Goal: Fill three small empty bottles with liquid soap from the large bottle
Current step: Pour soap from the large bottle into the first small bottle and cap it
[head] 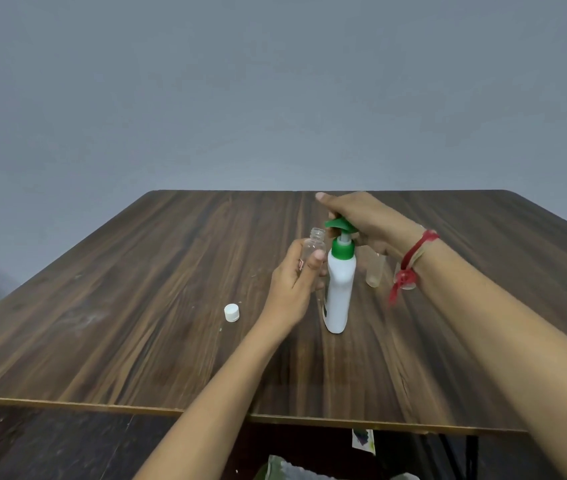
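Note:
A large white soap bottle (pixel 339 289) with a green pump head (pixel 340 226) stands upright near the table's middle. My right hand (pixel 361 216) lies over the pump head with its fingers curled round it. My left hand (pixel 292 285) holds a small clear open bottle (pixel 315 245) upright, its mouth just left of the pump spout. Behind the large bottle stands a second small clear bottle (pixel 374 270), partly hidden by my right wrist. A third small bottle (pixel 408 284) is mostly hidden behind the red thread on that wrist.
A white screw cap (pixel 232 312) lies on the brown wooden table (pixel 136 289) left of my left hand. A grey wall rises behind the table. Below the near table edge some crumpled plastic and a paper scrap show.

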`<state>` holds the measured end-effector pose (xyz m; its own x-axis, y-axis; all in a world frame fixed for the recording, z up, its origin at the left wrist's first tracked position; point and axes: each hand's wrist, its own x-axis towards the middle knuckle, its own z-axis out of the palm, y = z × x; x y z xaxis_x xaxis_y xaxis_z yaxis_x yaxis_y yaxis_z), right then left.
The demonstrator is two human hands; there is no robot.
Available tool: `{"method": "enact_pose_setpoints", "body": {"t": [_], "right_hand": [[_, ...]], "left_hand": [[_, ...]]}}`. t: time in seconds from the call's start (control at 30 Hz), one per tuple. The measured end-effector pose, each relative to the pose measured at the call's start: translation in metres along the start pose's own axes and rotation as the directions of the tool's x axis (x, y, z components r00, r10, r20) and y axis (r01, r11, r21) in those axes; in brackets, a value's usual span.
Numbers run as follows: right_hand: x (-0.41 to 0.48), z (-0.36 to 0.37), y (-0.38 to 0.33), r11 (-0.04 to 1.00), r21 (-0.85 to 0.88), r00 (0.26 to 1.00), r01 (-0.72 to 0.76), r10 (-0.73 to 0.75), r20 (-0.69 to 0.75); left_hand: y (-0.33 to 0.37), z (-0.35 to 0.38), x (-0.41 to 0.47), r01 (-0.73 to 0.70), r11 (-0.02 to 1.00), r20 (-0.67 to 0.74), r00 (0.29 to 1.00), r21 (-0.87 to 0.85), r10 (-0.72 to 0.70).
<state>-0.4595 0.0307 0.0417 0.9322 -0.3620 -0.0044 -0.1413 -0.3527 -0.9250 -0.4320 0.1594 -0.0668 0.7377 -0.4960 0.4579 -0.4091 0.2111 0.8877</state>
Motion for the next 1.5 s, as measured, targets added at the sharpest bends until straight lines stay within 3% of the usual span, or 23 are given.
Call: {"method": "enact_pose_setpoints", "body": {"t": [0.17, 0.47, 0.7, 0.97, 1.2, 1.4, 1.5], "right_hand": [[0.002, 0.008, -0.015, 0.979, -0.076, 0.979, -0.187, 0.192, 0.065], [0.003, 0.011, -0.011, 0.96, -0.025, 0.96, -0.28, 0.281, 0.013], [0.001, 0.016, -0.012, 0.939, -0.198, 0.957, -0.282, 0.291, 0.015], [-0.002, 0.011, -0.011, 0.936, -0.243, 0.955, -0.255, 0.284, 0.089], [-0.004, 0.016, -0.02, 0.832, -0.528, 0.958, -0.174, 0.268, 0.106], [-0.006, 0.019, -0.017, 0.816, -0.569, 0.979, -0.104, 0.185, 0.085], [-0.003, 0.014, -0.018, 0.817, -0.568, 0.978, -0.099, 0.185, 0.096]], "left_hand": [[0.006, -0.004, -0.001, 0.031, 0.999, 0.011, 0.999, -0.011, -0.031], [0.009, -0.008, -0.004, 0.028, 0.999, 0.04, 0.999, -0.018, -0.028], [0.01, -0.012, 0.001, -0.01, 0.998, 0.088, 0.996, 0.065, 0.004], [0.006, -0.013, 0.005, -0.006, 0.996, 0.122, 0.993, 0.09, -0.005], [0.008, -0.018, 0.01, 0.019, 0.998, 0.178, 0.984, 0.063, -0.03], [0.012, -0.016, 0.007, 0.14, 0.989, 0.139, 0.981, -0.047, -0.133], [0.024, -0.016, 0.009, 0.272, 0.947, 0.098, 0.961, -0.171, -0.258]]}}
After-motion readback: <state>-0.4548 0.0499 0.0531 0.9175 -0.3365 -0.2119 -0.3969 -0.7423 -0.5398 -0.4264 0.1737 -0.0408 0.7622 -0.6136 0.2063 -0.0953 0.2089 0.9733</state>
